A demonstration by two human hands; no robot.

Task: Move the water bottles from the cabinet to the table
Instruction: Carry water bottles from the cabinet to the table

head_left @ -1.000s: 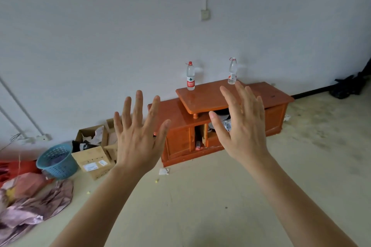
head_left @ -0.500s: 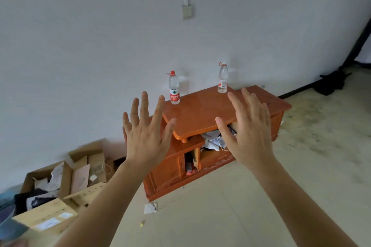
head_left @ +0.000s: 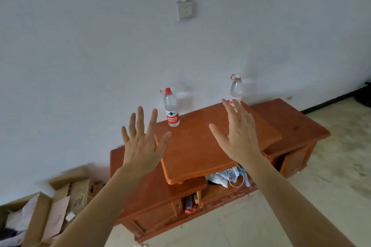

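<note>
As the cabinet (head_left: 200,146) looms nearer than a moment ago, left hand (head_left: 141,144) and right hand (head_left: 239,136) reach out splayed and empty, bottles upright at its 11 o'clock (head_left: 171,107) and 1 o'clock (head_left: 236,90): pickup likely imminent.

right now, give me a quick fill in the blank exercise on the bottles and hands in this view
1. The number of water bottles standing on the wooden cabinet is ____.
2. The left water bottle has a cap coloured ____.
3. The left hand and right hand are both empty, with fingers spread ____.
4. The fingertips of the right hand overlap the lower part of the ____ water bottle.

Missing words: two; red; open; right
</note>
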